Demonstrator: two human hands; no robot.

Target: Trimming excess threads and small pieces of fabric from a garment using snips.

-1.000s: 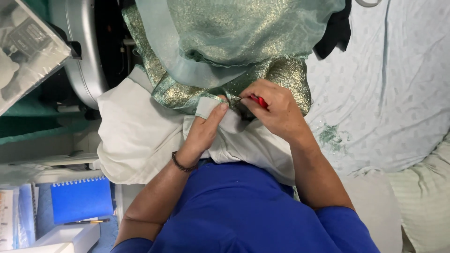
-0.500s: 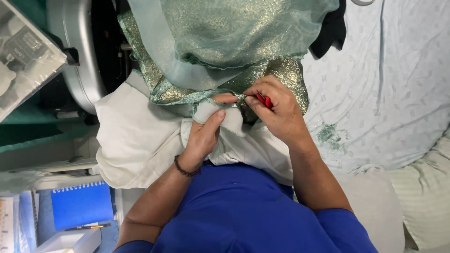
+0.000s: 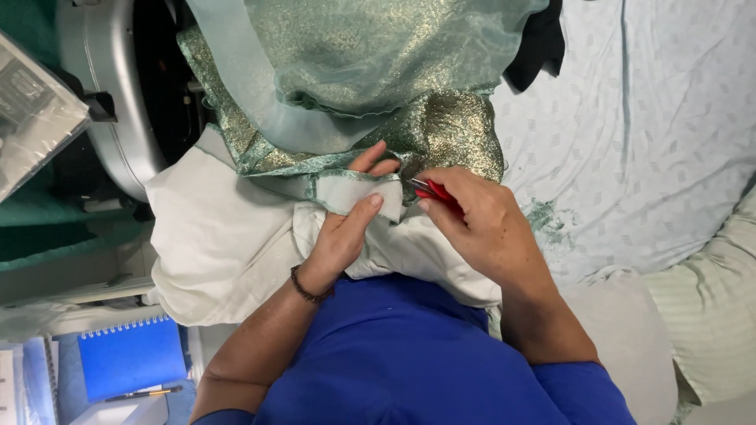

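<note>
At centre, over the lap: left hand pinching pale hem of green fabric, right hand clamped on red snips, tips at the seam. Risky: nicking the cloth if blades slip sideways.

Two hands showed, left and right; there was one red-handled cutter, one beaded bracelet, one blue spiral notebook and one pen.
</note>
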